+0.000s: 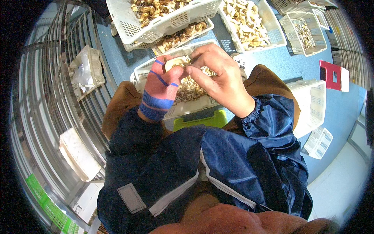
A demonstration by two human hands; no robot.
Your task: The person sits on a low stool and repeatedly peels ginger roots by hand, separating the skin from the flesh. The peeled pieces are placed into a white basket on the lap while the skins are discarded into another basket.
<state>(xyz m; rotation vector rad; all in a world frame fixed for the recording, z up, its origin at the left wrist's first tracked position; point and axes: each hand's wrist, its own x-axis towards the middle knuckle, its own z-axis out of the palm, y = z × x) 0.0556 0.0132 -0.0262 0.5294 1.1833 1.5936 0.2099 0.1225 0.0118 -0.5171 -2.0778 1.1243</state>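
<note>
My left hand point(162, 82), in a pink knitted glove with blue stripes, holds a pale cream mushroom piece point(176, 62) between thumb and fingers. My bare right hand point(217, 71) pinches at the right end of that piece with thumb and forefinger. Whether a small tool is hidden in those fingers I cannot tell. Both hands are above a white perforated plastic crate point(192, 108) between my knees. Small mushroom trimmings point(190, 90) lie in this crate, partly covered by my hands.
Ahead, a white crate point(166, 28) of brownish mushrooms point(159, 11) overlaps another. Right of it, a crate point(276, 39) holds pale mushroom pieces point(248, 25). A smaller basket point(315, 36) contains scraps. A metal rack point(87, 32) stands left; a red-and-white stool point(333, 75) is right.
</note>
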